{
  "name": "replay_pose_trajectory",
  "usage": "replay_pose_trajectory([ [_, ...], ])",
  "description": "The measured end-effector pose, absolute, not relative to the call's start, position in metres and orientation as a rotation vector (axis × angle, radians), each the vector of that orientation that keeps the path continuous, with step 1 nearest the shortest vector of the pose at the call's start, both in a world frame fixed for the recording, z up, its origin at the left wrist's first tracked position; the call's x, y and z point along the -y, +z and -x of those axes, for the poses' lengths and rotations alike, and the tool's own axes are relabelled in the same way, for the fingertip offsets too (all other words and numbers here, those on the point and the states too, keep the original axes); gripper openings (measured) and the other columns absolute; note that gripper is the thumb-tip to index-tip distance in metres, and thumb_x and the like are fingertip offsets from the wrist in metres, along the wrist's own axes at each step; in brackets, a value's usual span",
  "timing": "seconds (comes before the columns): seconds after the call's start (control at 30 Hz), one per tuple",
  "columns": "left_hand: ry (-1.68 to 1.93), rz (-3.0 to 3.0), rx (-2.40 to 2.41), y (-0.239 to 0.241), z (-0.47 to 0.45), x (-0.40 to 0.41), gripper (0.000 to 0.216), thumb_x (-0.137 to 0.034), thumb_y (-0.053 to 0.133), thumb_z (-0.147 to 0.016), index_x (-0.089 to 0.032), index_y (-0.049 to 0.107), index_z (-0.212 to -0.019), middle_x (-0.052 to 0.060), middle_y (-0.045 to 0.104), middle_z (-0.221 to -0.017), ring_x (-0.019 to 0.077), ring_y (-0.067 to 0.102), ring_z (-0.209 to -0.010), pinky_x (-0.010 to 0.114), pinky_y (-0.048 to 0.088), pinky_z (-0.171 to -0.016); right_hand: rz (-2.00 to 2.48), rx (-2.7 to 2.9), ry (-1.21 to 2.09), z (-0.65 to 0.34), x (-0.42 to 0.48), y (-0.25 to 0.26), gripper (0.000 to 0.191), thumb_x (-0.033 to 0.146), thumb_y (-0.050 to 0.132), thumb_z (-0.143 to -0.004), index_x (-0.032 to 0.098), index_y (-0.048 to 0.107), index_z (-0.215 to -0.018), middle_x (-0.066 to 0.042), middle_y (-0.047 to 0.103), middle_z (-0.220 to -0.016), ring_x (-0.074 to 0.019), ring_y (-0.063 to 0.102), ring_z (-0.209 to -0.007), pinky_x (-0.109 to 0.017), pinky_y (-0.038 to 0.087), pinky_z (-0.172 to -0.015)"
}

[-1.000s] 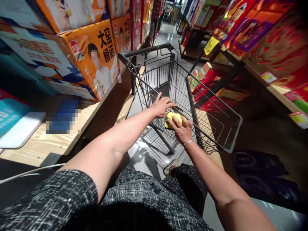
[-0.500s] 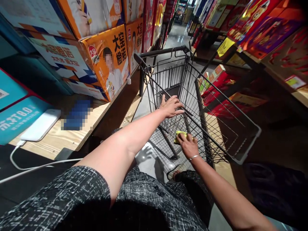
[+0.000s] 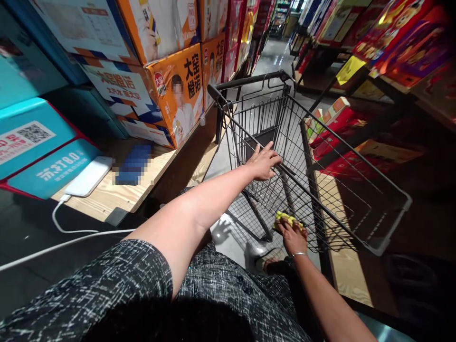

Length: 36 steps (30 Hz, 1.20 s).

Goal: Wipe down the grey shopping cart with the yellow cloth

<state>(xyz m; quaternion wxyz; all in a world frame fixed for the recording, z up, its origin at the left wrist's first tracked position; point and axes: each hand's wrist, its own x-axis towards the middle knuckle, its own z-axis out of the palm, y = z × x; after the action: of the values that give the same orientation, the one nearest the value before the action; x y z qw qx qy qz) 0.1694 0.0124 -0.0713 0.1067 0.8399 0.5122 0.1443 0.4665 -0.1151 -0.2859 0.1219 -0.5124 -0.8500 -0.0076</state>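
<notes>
A dark metal shopping cart (image 3: 257, 205) stands in front of me, its handle away at the far end. My left hand (image 3: 264, 162) rests at the cart's near top rail, with the fingers spread and no object held. Lower down, my right hand (image 3: 295, 238) wears a thin bracelet and presses a yellow cloth (image 3: 283, 218) against the wire side. Its fingers curve over the cloth, hiding part of it. The basket's wire mesh shows through to the floor.
To the left, a wooden shelf (image 3: 123, 197) bears orange drink cartons (image 3: 185, 90), a white power bank (image 3: 89, 176) with a cable (image 3: 71, 247), and a blurred blue object (image 3: 134, 164). Red packages (image 3: 342, 133) sit on the right-hand shelves. My sandalled foot (image 3: 272, 256) is below the cart.
My right hand and the yellow cloth have shifted slightly down along the cart's side. The left hand stays at the rail. The whole view has shifted a little.
</notes>
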Motion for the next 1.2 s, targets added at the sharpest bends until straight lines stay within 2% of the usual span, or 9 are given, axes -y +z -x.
replay_pose_trajectory([
  [0.1, 0.397, -2.466, -1.508, -0.071, -0.171, -0.011, 0.051, -0.027, 0.069, -0.088, -0.023, 0.058, -0.138, 0.011, 0.043, -0.155, 0.0347, 0.001, -0.159, 0.063, -0.003, -0.127, 1.521, 2.532, 0.002, -0.46, 0.116, -0.308, 0.057, 0.019, 0.032, -0.094, 0.047, 0.068, -0.127, -0.012, 0.071, -0.121, -0.0418, 0.054, -0.118, -0.063, 0.036, -0.087],
  [0.2, 0.359, -2.458, -1.508, -0.067, -0.17, -0.009, 0.056, -0.025, 0.068, -0.086, -0.022, 0.055, -0.141, 0.011, 0.041, -0.157, 0.0341, -0.001, -0.159, 0.064, -0.003, -0.127, 1.525, 2.633, -0.055, -0.451, 0.113, -0.285, 0.049, 0.019, 0.037, -0.094, 0.042, 0.073, -0.119, -0.009, 0.07, -0.122, -0.0391, 0.053, -0.12, -0.059, 0.039, -0.089],
  [0.4, 0.349, -2.472, -1.585, -0.066, -0.173, -0.011, 0.06, -0.025, 0.068, -0.084, -0.02, 0.055, -0.142, 0.014, 0.04, -0.158, 0.0377, 0.005, -0.158, 0.065, -0.001, -0.125, 1.609, 2.481, -0.376, -0.465, 0.113, -0.174, 0.054, 0.013, 0.045, -0.095, 0.041, 0.062, -0.138, -0.004, 0.059, -0.144, -0.0351, 0.04, -0.132, -0.056, 0.037, -0.098],
  [0.5, 0.333, -2.522, -1.644, -0.068, -0.19, -0.009, 0.065, -0.025, 0.071, -0.082, -0.028, 0.055, -0.145, 0.01, 0.04, -0.16, 0.0432, 0.003, -0.156, 0.072, -0.005, -0.121, 1.667, 2.276, -0.535, -0.483, 0.117, -0.145, 0.058, 0.014, 0.049, -0.096, 0.042, 0.055, -0.146, -0.006, 0.054, -0.149, -0.0349, 0.032, -0.139, -0.056, 0.031, -0.107],
  [0.6, 0.24, -2.632, -1.482, -0.068, -0.215, 0.001, 0.068, -0.026, 0.07, -0.083, -0.033, 0.051, -0.148, 0.008, 0.04, -0.16, 0.0404, 0.007, -0.157, 0.074, -0.007, -0.119, 1.719, 2.306, -0.501, -0.495, 0.122, -0.158, 0.057, 0.016, 0.049, -0.098, 0.045, 0.054, -0.146, -0.005, 0.055, -0.149, -0.033, 0.033, -0.14, -0.055, 0.031, -0.107],
  [0.73, 0.196, -2.676, -1.337, -0.07, -0.235, 0.01, 0.061, -0.031, 0.066, -0.088, -0.032, 0.051, -0.148, 0.009, 0.049, -0.153, 0.0362, 0.019, -0.155, 0.077, -0.009, -0.117, 1.841, 2.552, -0.251, -0.495, 0.129, -0.212, 0.05, 0.018, 0.045, -0.099, 0.045, 0.061, -0.138, -0.003, 0.059, -0.146, -0.0304, 0.041, -0.134, -0.053, 0.039, -0.099],
  [0.83, 0.263, -2.66, -1.335, -0.075, -0.235, 0.006, 0.057, -0.029, 0.066, -0.086, -0.032, 0.056, -0.142, 0.008, 0.051, -0.149, 0.036, 0.013, -0.156, 0.076, -0.01, -0.117, 1.875, 2.685, -0.134, -0.489, 0.134, -0.238, 0.043, 0.02, 0.047, -0.099, 0.042, 0.067, -0.129, -0.003, 0.062, -0.141, -0.0294, 0.045, -0.13, -0.051, 0.041, -0.097],
  [0.93, 0.302, -2.629, -1.323, -0.079, -0.231, -0.002, 0.055, -0.027, 0.067, -0.084, -0.034, 0.058, -0.138, 0.006, 0.052, -0.148, 0.0361, 0.01, -0.157, 0.076, -0.011, -0.116, 1.86, 2.732, -0.117, -0.481, 0.135, -0.235, 0.039, 0.022, 0.047, -0.1, 0.04, 0.068, -0.126, -0.002, 0.065, -0.136, -0.0284, 0.047, -0.128, -0.046, 0.04, -0.098],
  [1.2, 0.336, -2.612, -1.395, -0.079, -0.234, -0.005, 0.048, -0.031, 0.067, -0.086, -0.031, 0.061, -0.133, 0.007, 0.054, -0.146, 0.0355, 0.011, -0.157, 0.074, -0.014, -0.116, 1.75, 2.365, -0.393, -0.449, 0.104, -0.121, 0.061, 0.018, 0.045, -0.097, 0.046, 0.045, -0.152, -0.001, 0.046, -0.156, -0.035, 0.029, -0.138, -0.051, 0.031, -0.105],
])
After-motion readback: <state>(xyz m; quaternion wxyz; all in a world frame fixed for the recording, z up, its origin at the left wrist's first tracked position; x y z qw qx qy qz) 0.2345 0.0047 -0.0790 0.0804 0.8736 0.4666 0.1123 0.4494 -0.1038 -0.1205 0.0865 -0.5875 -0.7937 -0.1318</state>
